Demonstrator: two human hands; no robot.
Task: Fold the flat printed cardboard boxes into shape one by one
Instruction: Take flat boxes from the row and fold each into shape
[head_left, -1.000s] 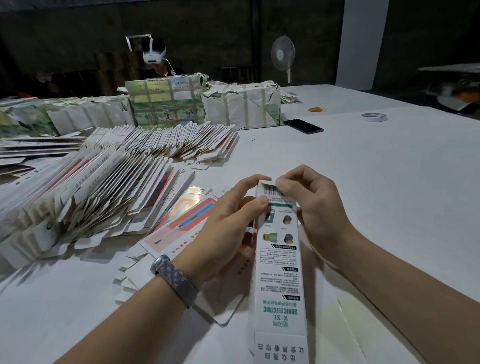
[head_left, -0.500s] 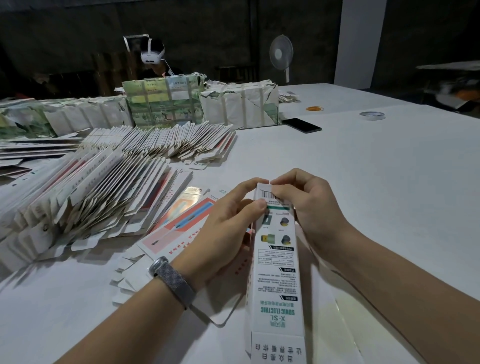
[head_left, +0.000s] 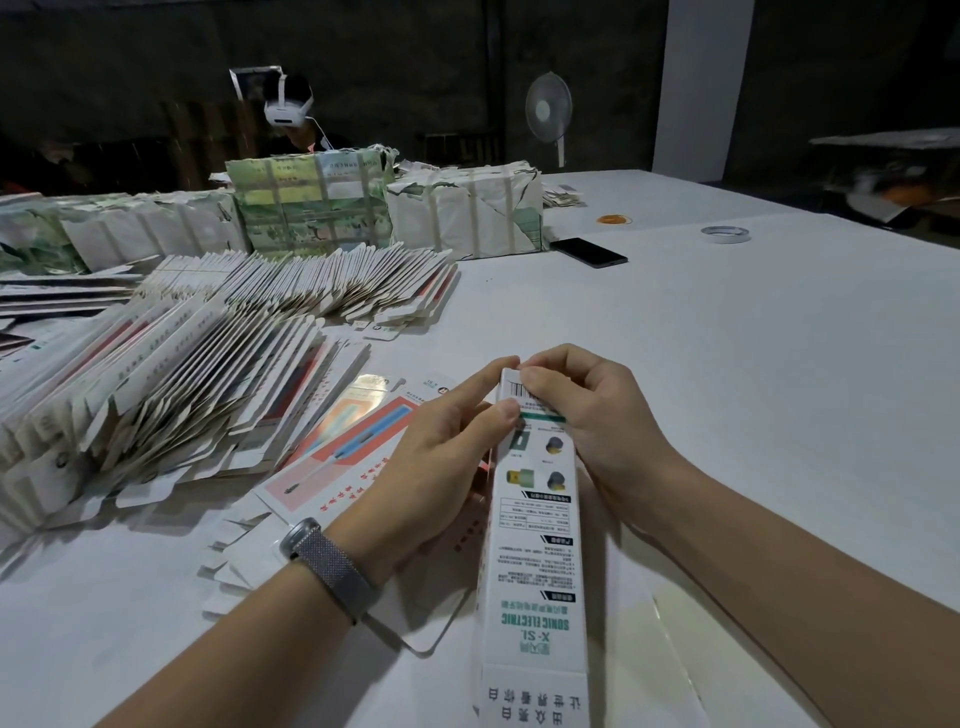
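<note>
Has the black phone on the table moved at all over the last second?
No. The black phone lies at the same spot beside the wrapped white bundle; its slight shift in frame matches the bundle's, so only the camera moved.

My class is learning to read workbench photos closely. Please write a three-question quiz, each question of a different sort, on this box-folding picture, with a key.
1. True or false: both hands are on the far end of the long printed box.
2. Multiple choice: which wrist wears the grey mesh watch band? A. left B. right C. neither
3. Short answer: what dark flat thing lies on the white table just right of the wrapped bundles?

Key
1. True: the left hand and the right hand both pinch that end, near the barcode.
2. A
3. A black phone, with a roll of tape farther right.
</note>
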